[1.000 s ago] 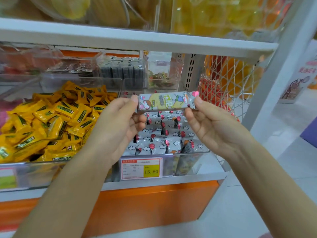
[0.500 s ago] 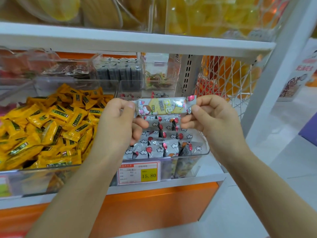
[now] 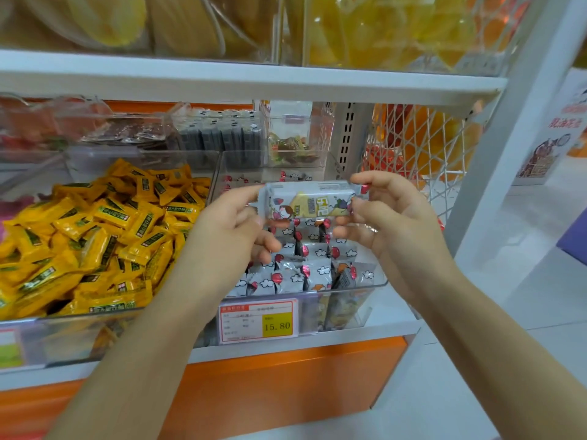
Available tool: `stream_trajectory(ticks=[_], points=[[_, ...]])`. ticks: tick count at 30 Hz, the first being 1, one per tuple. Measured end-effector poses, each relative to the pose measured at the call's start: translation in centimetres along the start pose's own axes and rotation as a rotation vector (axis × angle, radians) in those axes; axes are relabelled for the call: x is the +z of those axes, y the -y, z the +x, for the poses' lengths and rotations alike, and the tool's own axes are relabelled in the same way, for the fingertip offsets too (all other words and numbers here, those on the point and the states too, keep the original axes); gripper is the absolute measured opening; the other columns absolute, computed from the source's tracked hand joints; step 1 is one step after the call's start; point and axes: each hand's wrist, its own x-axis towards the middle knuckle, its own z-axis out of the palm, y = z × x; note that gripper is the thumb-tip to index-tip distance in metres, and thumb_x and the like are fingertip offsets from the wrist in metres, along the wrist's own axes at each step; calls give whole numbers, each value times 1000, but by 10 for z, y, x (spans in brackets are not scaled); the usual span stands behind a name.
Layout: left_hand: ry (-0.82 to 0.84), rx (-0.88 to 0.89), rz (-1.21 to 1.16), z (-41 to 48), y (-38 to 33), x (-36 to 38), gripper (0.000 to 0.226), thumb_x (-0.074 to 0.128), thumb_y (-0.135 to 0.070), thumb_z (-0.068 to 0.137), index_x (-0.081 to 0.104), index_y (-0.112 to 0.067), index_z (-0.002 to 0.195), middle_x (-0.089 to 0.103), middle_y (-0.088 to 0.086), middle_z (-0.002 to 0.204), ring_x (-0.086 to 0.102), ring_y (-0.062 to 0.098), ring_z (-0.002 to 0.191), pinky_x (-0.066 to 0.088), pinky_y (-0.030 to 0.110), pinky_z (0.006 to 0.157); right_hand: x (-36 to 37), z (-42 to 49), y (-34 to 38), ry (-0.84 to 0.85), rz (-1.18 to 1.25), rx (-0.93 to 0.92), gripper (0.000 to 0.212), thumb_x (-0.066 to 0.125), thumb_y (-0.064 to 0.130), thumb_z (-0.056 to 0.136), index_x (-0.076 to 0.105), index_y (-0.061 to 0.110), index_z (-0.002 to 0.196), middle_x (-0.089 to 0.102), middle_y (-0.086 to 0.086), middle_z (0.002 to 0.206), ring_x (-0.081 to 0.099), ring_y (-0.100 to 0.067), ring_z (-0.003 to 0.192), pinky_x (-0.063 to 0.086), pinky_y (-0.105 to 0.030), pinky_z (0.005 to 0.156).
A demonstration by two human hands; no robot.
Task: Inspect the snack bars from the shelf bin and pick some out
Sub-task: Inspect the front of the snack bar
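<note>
Both hands are up in front of the shelf and 1 snack bar [image 3: 309, 201] sits between them, held level and lengthwise, printed face toward the camera. The left hand [image 3: 228, 236] pinches the crimped left end between thumb and fingertips, the other fingers curled underneath; the right hand [image 3: 392, 230] pinches the right end the same way, index finger arched over the top corner. The wrapper is grey with a yellow patch and a small cartoon figure. The lettering is too blurred to read. Directly below and behind the bar lies the clear plastic bin [image 3: 376, 285], packed with more bars [image 3: 305, 269] in grey wrappers printed with white clouds and red spots, most standing on end. On the bin's front wall is a red-and-white price label [image 3: 259, 322] with a yellow box reading 15.80. To the left, in the neighbouring bin, is a heap of yellow candy packets [image 3: 95, 236]. To the right, a white net [image 3: 422, 144] holds orange and red packs. A white shelf board [image 3: 222, 81] runs overhead, and an orange panel [image 3: 286, 385] sits below the bins.
</note>
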Motion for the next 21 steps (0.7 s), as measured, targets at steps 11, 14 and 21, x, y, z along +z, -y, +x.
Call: stream_trajectory(ticks=[11, 14, 21], points=[[-28, -20, -64, -1, 1, -1, 15, 54, -29, 90, 60, -29, 104, 70, -5, 82, 63, 9, 66, 49, 25, 57, 7, -6, -3, 74, -270, -88, 26, 39, -5, 95, 49, 19, 94, 59, -7, 108, 68, -15, 78, 58, -31, 70], [4, 34, 8, -2, 0, -2, 18, 54, -25, 90, 61, -30, 107, 70, -3, 86, 63, 9, 65, 51, 23, 58, 9, -6, -2, 82, -266, -82, 36, 36, -11, 94, 54, 20, 99, 58, -11, 111, 67, -14, 87, 57, -24, 69], [40, 133, 47, -2, -1, -6, 24, 62, -12, 85, 60, -29, 102, 67, -2, 96, 68, 10, 70, 54, 19, 60, 5, -6, 1, 71, -261, -115, 23, 53, 4, 92, 66, 23, 98, 70, -5, 99, 68, -14, 90, 56, -23, 72]])
